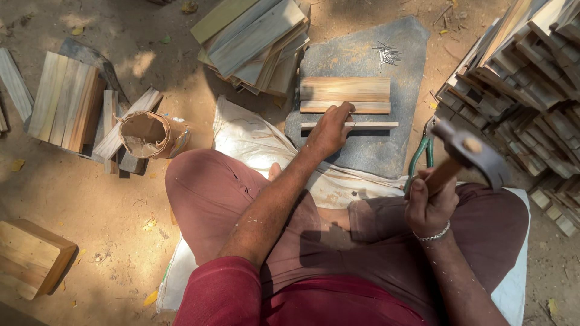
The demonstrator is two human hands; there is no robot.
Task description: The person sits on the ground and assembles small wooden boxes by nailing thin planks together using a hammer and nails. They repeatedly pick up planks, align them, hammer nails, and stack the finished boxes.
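Now left hand (329, 130) fingertips press thin wood strip (362, 125) on slate; right hand (430, 202) grip closed round hammer (468, 154).

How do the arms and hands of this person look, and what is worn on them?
Both forearms are bare. The left arm has a dark red sleeve that ends near the elbow. The left hand shows no ring or glove. The right hand is also without a glove, and a thin silver beaded bracelet sits on its wrist. No watch is visible.
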